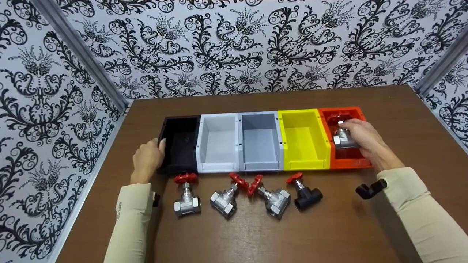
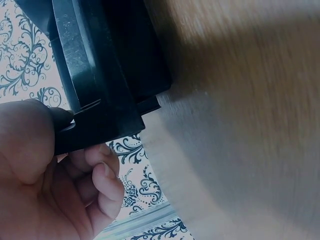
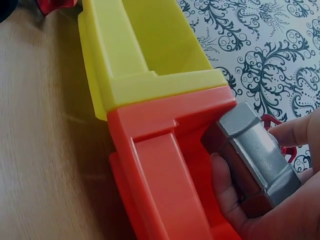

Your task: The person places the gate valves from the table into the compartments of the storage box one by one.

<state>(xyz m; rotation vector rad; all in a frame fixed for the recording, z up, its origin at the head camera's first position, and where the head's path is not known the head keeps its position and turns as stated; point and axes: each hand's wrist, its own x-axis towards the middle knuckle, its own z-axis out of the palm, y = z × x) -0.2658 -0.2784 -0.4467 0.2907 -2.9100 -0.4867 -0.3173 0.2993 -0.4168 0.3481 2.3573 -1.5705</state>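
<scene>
My right hand (image 1: 362, 137) grips a metal gate valve (image 1: 342, 139) at the orange-red bin (image 1: 351, 163), its body overlapping the bin's opening. In the right wrist view the valve's silver body (image 3: 257, 160) lies between thumb and fingers, and part of its red handwheel (image 3: 286, 150) shows behind it. At the other end of the row, my left hand (image 1: 148, 157) holds the side wall of the black bin (image 1: 163, 162). The left wrist view has the thumb over the black rim (image 2: 100, 125) and the fingers curled beneath it.
Between the end bins stand a white bin (image 1: 218, 167), a grey bin (image 1: 261, 166) and a yellow bin (image 1: 304, 165). In front lie three metal valves with red handwheels, including a left one (image 1: 187, 205), and a black-bodied valve (image 1: 308, 198). Patterned walls (image 1: 234, 47) enclose the brown table (image 1: 252, 237).
</scene>
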